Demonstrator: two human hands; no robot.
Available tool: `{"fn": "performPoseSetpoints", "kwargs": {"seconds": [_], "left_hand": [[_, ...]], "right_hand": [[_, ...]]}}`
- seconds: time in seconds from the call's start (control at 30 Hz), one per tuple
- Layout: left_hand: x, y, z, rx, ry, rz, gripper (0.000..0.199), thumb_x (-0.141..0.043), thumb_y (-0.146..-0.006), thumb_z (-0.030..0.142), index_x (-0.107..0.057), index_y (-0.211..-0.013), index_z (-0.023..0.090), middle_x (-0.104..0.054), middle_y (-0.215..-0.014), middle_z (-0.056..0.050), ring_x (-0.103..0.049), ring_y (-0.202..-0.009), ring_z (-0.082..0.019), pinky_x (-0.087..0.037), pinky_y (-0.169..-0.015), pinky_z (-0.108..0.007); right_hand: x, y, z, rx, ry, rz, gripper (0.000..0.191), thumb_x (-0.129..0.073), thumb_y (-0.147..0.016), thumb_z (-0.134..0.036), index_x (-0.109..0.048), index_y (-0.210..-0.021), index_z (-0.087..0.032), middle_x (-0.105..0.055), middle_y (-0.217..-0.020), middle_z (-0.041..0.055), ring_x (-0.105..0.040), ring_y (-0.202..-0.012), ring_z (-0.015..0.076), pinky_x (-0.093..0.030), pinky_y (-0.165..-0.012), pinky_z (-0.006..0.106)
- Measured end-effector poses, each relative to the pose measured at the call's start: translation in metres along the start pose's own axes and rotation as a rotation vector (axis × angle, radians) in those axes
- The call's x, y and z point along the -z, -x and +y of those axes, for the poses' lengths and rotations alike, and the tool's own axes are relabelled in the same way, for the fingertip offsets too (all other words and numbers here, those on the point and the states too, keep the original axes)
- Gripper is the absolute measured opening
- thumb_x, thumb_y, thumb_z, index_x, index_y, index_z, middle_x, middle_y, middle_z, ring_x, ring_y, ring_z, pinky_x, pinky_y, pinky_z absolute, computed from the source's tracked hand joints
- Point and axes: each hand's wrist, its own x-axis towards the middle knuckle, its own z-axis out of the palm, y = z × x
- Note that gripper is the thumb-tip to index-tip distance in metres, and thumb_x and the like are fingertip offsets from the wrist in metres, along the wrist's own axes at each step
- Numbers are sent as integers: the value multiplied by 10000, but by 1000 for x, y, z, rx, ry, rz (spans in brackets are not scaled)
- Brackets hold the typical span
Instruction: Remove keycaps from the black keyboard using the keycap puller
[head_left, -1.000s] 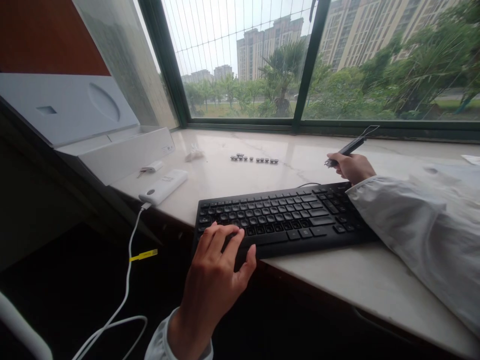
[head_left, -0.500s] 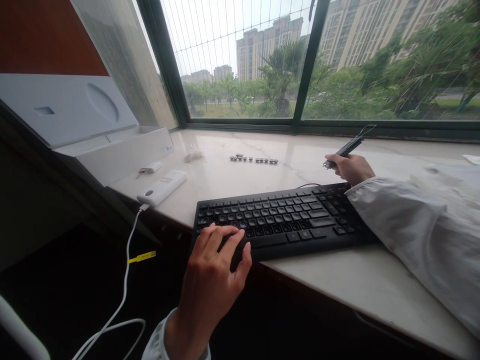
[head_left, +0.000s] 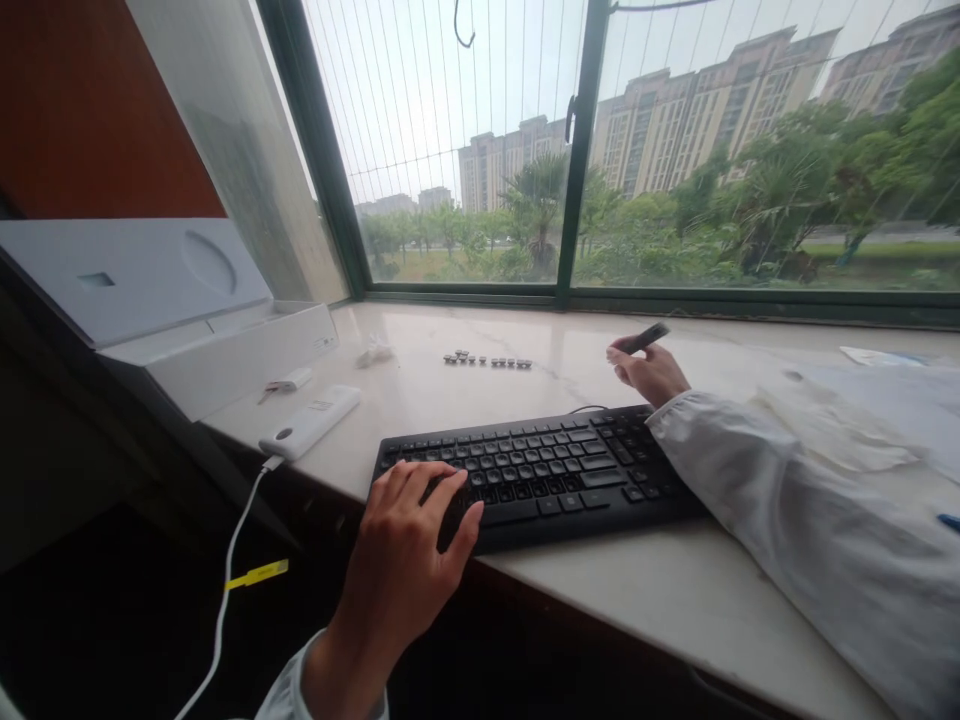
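A black keyboard (head_left: 517, 510) lies on the counter. Several keys in its lower rows look bare of caps. My left hand (head_left: 405, 540) rests over the keyboard's left end with its fingers stretched apart, hiding the keys there. Beyond the keyboard's right side, my right hand (head_left: 649, 372) is closed around a slim black keycap puller (head_left: 646, 338), raised above the counter. Its near tip is hidden by my fingers. A short row of small dark keycaps (head_left: 495, 362) sits on the counter behind the keyboard.
At the left stand an open white box (head_left: 240, 350) and a white power bank (head_left: 311, 420) with a white cable (head_left: 221, 600) hanging off the edge. Crumpled plastic (head_left: 375, 350) lies near the window. Thin white sheeting (head_left: 832, 420) spreads at the right.
The view has tilted up and turned slightly right. In my right hand the puller has turned, and the wire loop at its far end no longer shows. My left hand stays on the keyboard.
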Motion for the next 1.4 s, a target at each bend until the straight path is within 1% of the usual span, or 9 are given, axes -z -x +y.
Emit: {"fn": "performPoseSetpoints", "kwargs": {"seconds": [0.1, 0.2, 0.3, 0.43, 0.6, 0.8, 1.07, 1.27, 1.4], "left_hand": [[10, -31, 1, -23, 40, -14, 274, -493, -941, 380, -644, -1136, 262, -669, -1063, -25, -585, -1017, -220, -474, -921, -427], [7, -86, 3, -66, 55, -125, 266, -449, -956, 377, -685, -1009, 265, -700, -992, -7, -616, -955, -203, -489, -863, -379], [-21, -153, -2, -178, -43, -388, 298, -433, -954, 354, -688, -1052, 235, -712, -1025, -37, -629, -949, -215, -479, -863, -381], [-82, -222, -14, -229, -67, -520, 257, -517, -923, 312, -672, -1109, 224, -705, -1083, -47, -624, -1000, -218, -481, -883, -367], [-145, -256, -19, -302, -126, -560, 353, -585, -914, 359, -574, -1216, 178, -584, -1263, -90, -549, -1169, -246, -453, -991, -489], [-174, -269, -17, -335, -175, -557, 324, -586, -916, 367, -582, -1177, 175, -580, -1238, -88, -577, -1104, -229, -495, -944, -468], [-147, -263, -10, -275, -24, -417, 164, -588, -916, 279, -644, -1026, 171, -687, -958, -43, -648, -887, -176, -516, -848, -377], [-88, -233, 12, -315, 173, -182, 323, -539, -934, 177, -508, -1254, 208, -658, -1101, -48, -644, -884, -123, -505, -782, -257], [-40, -190, 26, -325, 397, 1, 424, -596, -864, 75, -498, -1254, 211, -645, -1046, -32, -647, -820, -108, -532, -755, -248]], "right_hand": [[-3, 4, -9, -14, 3, -54, 313, -694, -744, -405, -600, -935, -176, -593, -564, -30, -500, -487, 102, -363, -478, 221], [-7, 8, -16, -16, -22, -115, 339, -649, -802, -440, -578, -1003, -177, -626, -583, -15, -505, -460, 97, -338, -450, 209], [-9, 11, -20, -22, -36, -170, 305, -583, -868, -434, -558, -1045, -186, -648, -590, 0, -503, -436, 94, -322, -433, 200], [-9, 12, -25, -30, -5, -225, 205, -534, -907, -376, -551, -953, -177, -670, -601, 26, -485, -433, 85, -313, -438, 199], [-11, 13, -24, 19, 85, -247, 205, -534, -896, -386, -561, -916, -184, -684, -602, 18, -474, -458, 88, -350, -494, 215], [-19, 14, -8, -30, 168, -270, 237, -559, -864, -407, -587, -935, -183, -682, -598, -4, -523, -518, 104, -386, -563, 230], [-20, 16, -15, -25, 76, -280, 252, -566, -857, -424, -582, -928, -183, -665, -589, 5, -485, -463, 104, -368, -513, 251], [-26, 27, -39, 13, -164, -393, 285, -632, -830, -443, -502, -888, -196, -662, -563, 19, -495, -440, 98, -299, -434, 219], [-30, 48, -65, 26, -323, -516, 401, -728, -747, -487, -476, -881, -206, -686, -604, 24, -561, -492, 106, -336, -461, 208]]}}
